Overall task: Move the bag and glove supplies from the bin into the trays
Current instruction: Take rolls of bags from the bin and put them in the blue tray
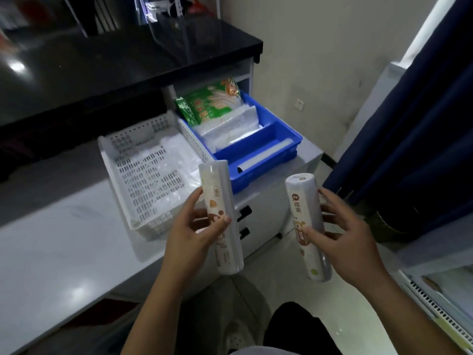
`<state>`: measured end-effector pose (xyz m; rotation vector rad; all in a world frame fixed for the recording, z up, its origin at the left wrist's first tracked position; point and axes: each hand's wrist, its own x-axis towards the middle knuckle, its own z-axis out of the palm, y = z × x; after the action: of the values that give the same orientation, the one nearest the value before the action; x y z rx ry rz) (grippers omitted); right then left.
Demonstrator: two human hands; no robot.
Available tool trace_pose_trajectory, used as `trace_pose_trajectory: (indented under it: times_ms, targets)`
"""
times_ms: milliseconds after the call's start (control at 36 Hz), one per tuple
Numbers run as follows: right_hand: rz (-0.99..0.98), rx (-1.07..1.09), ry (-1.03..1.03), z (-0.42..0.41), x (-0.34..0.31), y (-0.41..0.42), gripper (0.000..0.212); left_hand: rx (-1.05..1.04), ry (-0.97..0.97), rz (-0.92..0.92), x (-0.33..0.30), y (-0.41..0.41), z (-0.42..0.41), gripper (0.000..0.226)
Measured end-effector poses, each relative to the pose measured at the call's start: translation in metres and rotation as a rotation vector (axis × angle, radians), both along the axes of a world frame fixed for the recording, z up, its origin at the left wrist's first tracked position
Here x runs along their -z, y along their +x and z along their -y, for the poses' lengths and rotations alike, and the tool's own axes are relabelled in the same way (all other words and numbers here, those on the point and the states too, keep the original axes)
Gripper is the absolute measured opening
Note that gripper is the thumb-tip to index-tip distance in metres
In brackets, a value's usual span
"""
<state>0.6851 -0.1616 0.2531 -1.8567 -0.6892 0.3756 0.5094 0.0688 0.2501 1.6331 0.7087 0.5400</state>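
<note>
each hand is a closed grip on one roll: the left hand (197, 226) wraps the left roll (221, 216) at mid-length, the right hand (340, 234) pinches the right roll (307, 226) likewise. they look light, stiff and film-slick, so a mid-barrel hold suits. white printed cylinders, at 6 o'clock from the blue tray (281, 129) and at 4 o'clock from the white basket (107, 160) on the tabletop (51, 247).
</note>
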Motion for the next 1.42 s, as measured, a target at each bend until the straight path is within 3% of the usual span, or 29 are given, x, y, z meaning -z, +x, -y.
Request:
trace_pose_trajectory:
  times_ms: [139, 278, 417, 556, 694, 806, 1028, 1139, 1417]
  targets:
    - [0.025, -0.080, -0.020, -0.042, -0.008, 0.075, 0.077, -0.134, -0.008, -0.004, -0.009, 0.043, -0.037, 0.077]
    - [0.111, -0.295, -0.067, -0.103, -0.015, 0.152, 0.077, -0.278, 0.060, -0.014, -0.021, 0.079, -0.058, 0.083]
    - [0.421, -0.563, -0.101, -0.167, -0.031, 0.215, 0.073, -0.422, 0.179, -0.072, -0.041, 0.111, -0.072, 0.076]
    - [0.749, -0.835, -0.327, -0.232, -0.015, 0.250, 0.070, -0.600, 0.305, -0.147, -0.048, 0.127, -0.069, 0.077]
    - [1.009, -1.042, -0.532, -0.275, 0.016, 0.258, 0.081, -0.739, 0.279, -0.166, -0.046, 0.126, -0.054, 0.076]
    - [1.107, -1.128, -0.569, -0.287, 0.039, 0.264, 0.077, -0.801, 0.258, -0.189, -0.050, 0.121, -0.045, 0.075]
    - [1.048, -1.094, -0.522, -0.285, 0.061, 0.266, 0.079, -0.802, 0.195, -0.211, -0.047, 0.139, -0.049, 0.072]
    - [1.005, -1.026, -0.538, -0.290, 0.062, 0.269, 0.066, -0.751, 0.214, -0.235, -0.047, 0.151, -0.053, 0.075]
    - [0.890, -0.694, -0.476, -0.273, 0.062, 0.272, 0.051, -0.564, 0.293, -0.273, -0.054, 0.180, -0.066, 0.076]
